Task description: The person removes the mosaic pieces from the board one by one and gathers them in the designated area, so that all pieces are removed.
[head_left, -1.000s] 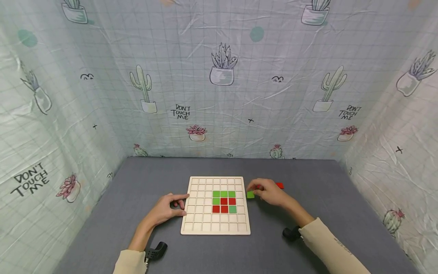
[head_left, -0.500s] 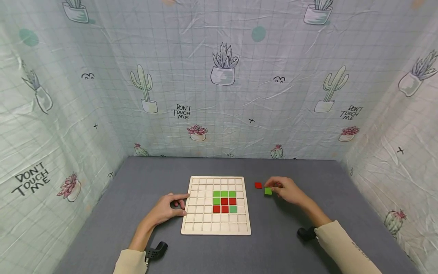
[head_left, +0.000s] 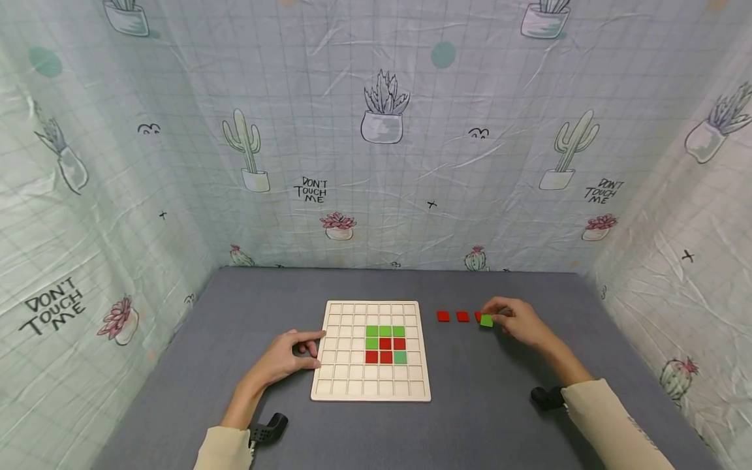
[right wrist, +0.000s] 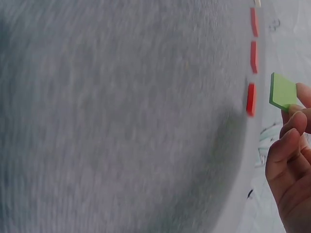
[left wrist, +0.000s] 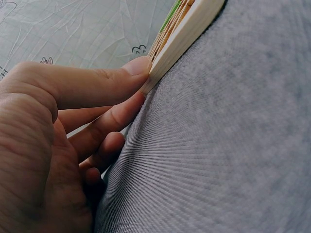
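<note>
A square wooden grid board [head_left: 346,385] lies on the grey table, with a block of green tiles [head_left: 384,331] and red tiles [head_left: 386,357] set in its cells. My left hand [head_left: 283,358] rests at the board's left edge. Its thumb [left wrist: 107,85] and index finger touch that edge, spread apart along it, while the other fingers curl loosely. My right hand [head_left: 519,321] pinches a green tile [right wrist: 283,92] between thumb and fingers, raised over the table to the right of the board. Behind that tile is a red tile [right wrist: 250,99], partly covered by it in the head view.
Two more loose red tiles, a left one [head_left: 443,316] and a middle one [head_left: 463,316], lie in a row to the board's right. A patterned cloth [head_left: 382,196] surrounds the grey table [head_left: 376,437] at its back and sides.
My right hand has moved right with the green tile, away from the board and past the row of red tiles, uncovering two of them. My left hand stays at the board.
</note>
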Available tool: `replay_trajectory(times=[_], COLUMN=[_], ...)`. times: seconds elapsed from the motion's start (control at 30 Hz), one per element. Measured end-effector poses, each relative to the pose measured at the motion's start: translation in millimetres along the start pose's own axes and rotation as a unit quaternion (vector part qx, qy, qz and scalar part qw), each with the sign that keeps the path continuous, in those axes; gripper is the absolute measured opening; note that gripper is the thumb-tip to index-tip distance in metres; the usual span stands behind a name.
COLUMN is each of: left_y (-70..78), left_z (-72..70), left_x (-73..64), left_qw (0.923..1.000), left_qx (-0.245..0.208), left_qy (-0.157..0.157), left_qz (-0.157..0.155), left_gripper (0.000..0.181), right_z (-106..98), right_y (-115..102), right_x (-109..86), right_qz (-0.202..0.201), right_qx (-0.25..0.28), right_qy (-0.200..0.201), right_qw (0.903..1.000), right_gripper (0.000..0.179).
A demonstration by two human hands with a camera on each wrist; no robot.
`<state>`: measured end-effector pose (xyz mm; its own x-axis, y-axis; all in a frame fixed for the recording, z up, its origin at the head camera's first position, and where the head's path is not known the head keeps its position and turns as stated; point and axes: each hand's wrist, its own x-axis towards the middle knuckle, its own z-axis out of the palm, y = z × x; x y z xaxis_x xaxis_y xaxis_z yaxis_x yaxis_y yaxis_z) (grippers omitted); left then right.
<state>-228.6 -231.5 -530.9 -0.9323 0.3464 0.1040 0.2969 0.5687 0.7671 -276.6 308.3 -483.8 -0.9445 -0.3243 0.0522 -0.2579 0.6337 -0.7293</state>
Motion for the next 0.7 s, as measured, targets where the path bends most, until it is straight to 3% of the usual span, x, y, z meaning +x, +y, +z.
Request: replay_trajectory(times=[0.4, 0.7], left_y=[0.0, 0.6], left_z=[-1.5, -1.1], left_x=[0.2, 0.3], left_qw=[1.0, 1.0], left_qx=[-0.006, -0.003], left_qy=[-0.003, -0.001], left_qz=[-0.003, -0.002], left_gripper=[0.061, 0.061], right_z=[-16, -23], right_y=[22, 30], right_x=[-0.2, 4.1], right_qz=[0.016, 0.055], right_qx=[-0.019, -0.039], right_qy=[0.025, 0.024], right_qw=[0.9994, 0.9974], right_gripper=[0.022, 0.024])
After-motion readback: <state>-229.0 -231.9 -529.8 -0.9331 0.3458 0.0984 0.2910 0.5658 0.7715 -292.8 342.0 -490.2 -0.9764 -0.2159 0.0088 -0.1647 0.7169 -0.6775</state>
